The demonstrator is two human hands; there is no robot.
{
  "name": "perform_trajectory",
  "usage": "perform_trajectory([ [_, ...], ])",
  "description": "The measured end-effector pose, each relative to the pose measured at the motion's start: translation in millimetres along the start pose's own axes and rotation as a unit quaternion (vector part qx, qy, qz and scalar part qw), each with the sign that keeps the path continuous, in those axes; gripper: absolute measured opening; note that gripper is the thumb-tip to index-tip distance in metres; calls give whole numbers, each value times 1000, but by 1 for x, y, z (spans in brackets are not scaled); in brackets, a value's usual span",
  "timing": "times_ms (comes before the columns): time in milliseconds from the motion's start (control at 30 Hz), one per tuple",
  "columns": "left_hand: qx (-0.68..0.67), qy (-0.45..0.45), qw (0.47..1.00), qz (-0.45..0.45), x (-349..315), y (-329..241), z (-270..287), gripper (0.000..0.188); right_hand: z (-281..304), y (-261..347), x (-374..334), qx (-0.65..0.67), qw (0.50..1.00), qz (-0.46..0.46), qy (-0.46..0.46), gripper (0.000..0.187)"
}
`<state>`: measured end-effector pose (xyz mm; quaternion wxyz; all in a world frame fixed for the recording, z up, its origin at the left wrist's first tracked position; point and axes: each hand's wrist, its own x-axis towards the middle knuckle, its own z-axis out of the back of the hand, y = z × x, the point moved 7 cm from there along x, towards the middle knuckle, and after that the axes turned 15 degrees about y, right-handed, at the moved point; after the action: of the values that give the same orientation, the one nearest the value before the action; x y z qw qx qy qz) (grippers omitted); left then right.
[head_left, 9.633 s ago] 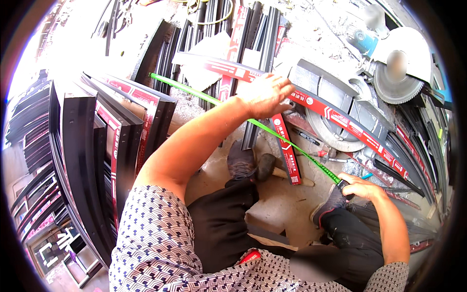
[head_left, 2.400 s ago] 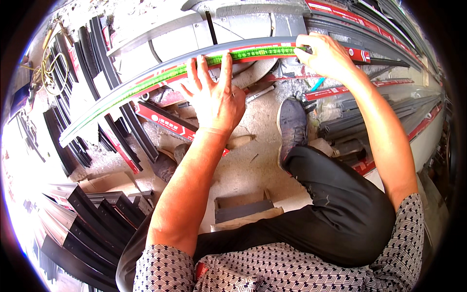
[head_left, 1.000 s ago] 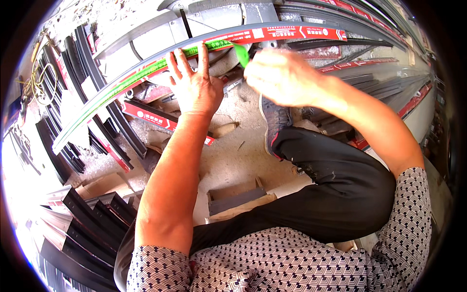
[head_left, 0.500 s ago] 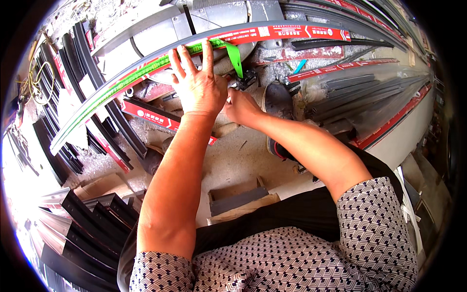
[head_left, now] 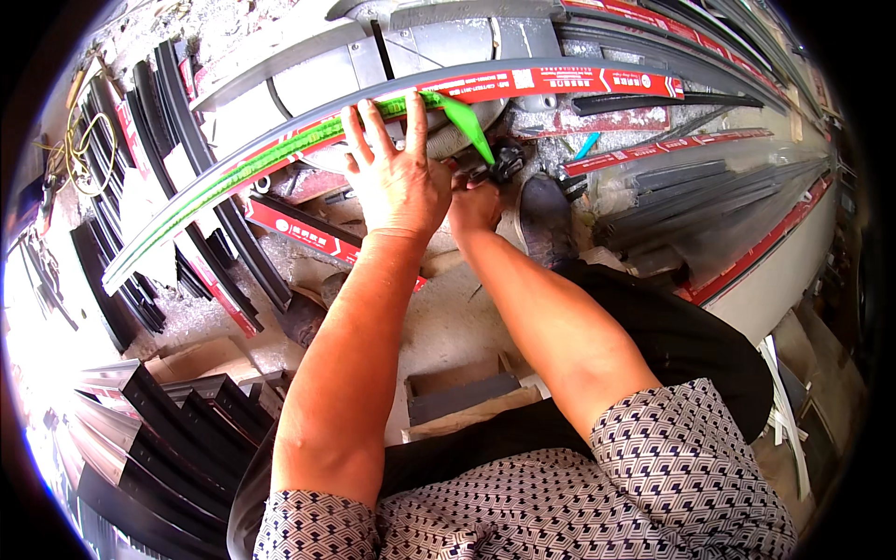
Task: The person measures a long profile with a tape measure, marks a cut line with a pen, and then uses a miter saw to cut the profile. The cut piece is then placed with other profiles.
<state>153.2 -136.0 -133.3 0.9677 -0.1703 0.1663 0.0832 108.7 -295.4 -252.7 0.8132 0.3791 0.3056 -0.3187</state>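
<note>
A long grey profile [head_left: 373, 91] with red printed film [head_left: 560, 82] runs across in front of me, bending with the lens. A bright green strip [head_left: 271, 161] lies along its near edge, and the strip's right end [head_left: 467, 121] peels away and hangs down. My left hand [head_left: 401, 187] is open, its spread fingertips resting on the strip and profile. Just right of it and lower, my right hand [head_left: 474, 207] is closed in a fist. What its fingers hold is hidden. A small black object [head_left: 507, 161] is right beyond that fist, by the strip's loose tip; whether they touch is unclear.
Black profiles [head_left: 173, 121] lie at the left, and more are stacked [head_left: 177, 420] at the lower left. Plastic-wrapped grey profiles [head_left: 691, 196] lie at the right. A dark shoe [head_left: 546, 219] is by my right hand. A grey box [head_left: 462, 397] sits near me.
The view has shifted, moving the scene slightly right and down. My right hand has turned to point away from me, nearer the black object. My left hand stays on the strip.
</note>
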Motion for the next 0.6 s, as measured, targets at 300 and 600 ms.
perform_trajectory([
  [300,6,-18,1000,-11,0,-5,1,91,-20,-40,40,35,993,49,103,37],
  [600,2,-19,1000,-12,-1,-2,1,91,6,-21,-59,233,915,81,319,24],
])
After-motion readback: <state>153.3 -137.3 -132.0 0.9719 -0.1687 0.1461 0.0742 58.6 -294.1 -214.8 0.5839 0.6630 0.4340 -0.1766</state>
